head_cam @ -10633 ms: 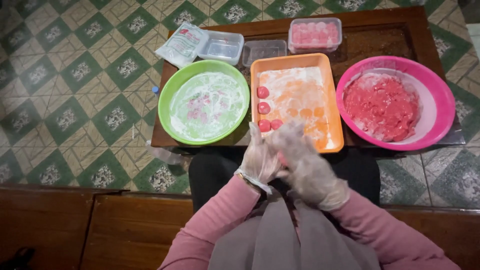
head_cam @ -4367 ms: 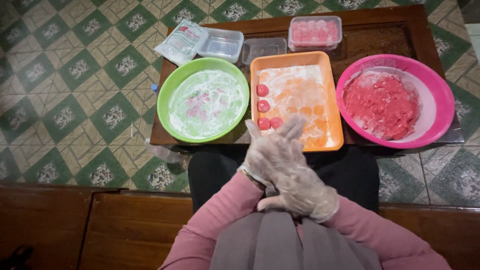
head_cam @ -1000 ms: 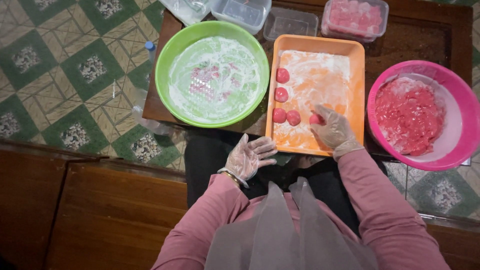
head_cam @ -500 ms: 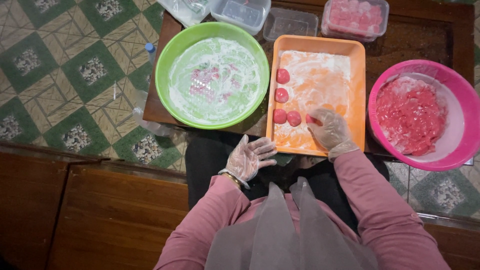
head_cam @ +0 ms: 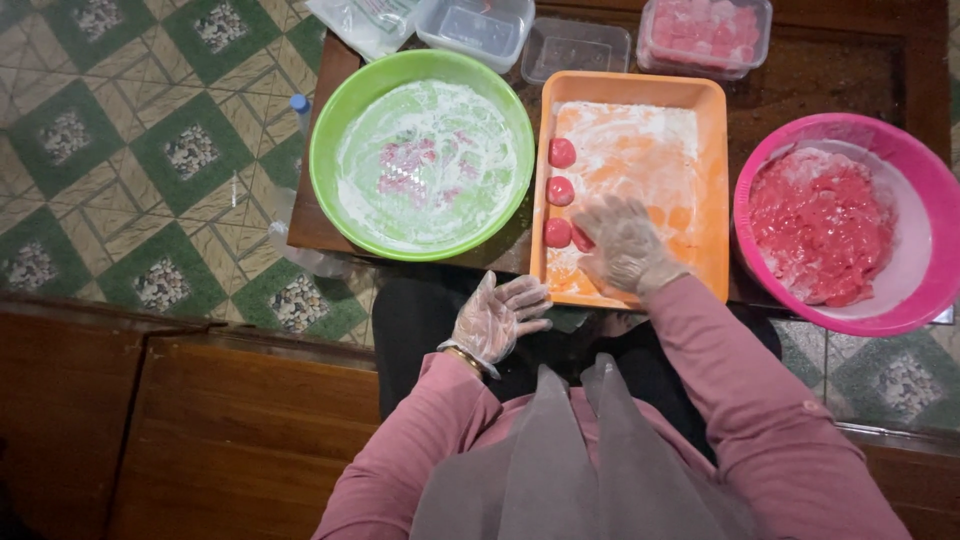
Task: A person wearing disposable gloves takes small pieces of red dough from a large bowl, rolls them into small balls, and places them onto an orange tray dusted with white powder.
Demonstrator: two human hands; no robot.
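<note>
Now the right hand lies flat, grip open, hiding the dough ball; left hand unchanged, open.

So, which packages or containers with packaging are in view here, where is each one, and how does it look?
Plastic bag: table's far left corner, flat, clear with greenish and red print.
Clear tub: beside the bag, rectangular, looks empty.
Clear lid: behind the orange tray, rectangular, flat.
Filled tub: far right, rectangular, clear, holding pink pieces.
No signs or screens.

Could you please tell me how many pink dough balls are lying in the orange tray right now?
4: three pink balls lie in a column along the orange tray's left side, and a fourth peeks out beside the right hand, which may hide more.
</note>
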